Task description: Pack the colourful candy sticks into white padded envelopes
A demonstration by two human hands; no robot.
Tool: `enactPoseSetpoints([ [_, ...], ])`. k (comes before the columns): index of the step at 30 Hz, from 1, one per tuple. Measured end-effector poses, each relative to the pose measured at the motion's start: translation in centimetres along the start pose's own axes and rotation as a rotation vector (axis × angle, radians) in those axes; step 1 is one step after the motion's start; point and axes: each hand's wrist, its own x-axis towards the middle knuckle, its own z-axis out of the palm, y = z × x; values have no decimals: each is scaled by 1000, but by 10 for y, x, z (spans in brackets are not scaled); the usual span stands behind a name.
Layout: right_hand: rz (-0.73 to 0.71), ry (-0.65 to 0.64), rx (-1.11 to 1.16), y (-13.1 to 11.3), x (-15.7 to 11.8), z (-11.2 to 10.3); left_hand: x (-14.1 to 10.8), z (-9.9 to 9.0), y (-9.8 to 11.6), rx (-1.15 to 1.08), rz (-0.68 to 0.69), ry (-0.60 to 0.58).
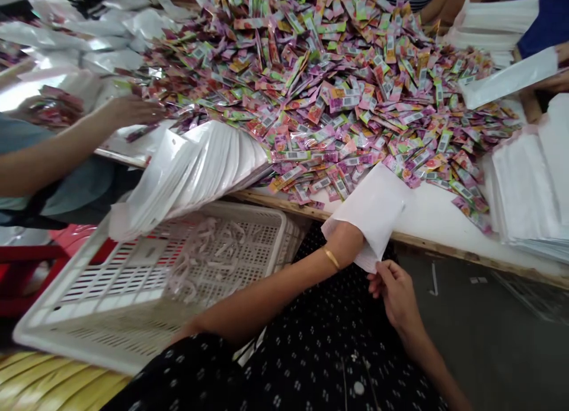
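A white bag point(377, 200) is held at the front edge of the table, its mouth towards me. My left hand point(348, 240), with a gold bangle at the wrist, reaches into that mouth; the bag covers its fingers, so their shape is hidden. Thumb and fingers of my right hand point(393, 289) pinch the lower edge of the bag's mouth. Just beyond the bag lies a large heap of small printed sachets point(306, 96), pink, purple and green, some with barcodes.
Fanned white bags point(202, 162) overhang the table edge on the left, above a white plastic basket point(146, 316) with paper strips inside. More white bags point(524, 185) are stacked at right. A co-worker's hand point(133, 110) reaches to the heap; another person's hand point(560, 73) holds a white bag.
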Motion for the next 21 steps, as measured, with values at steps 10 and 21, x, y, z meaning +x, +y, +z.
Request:
enactPoseSetpoints([
  [10, 11, 20, -58, -8, 7, -6, -48, -26, 23, 182, 500, -80],
  [21, -93, 49, -579, -38, 5, -91, -106, -42, -66, 315, 437, -355],
])
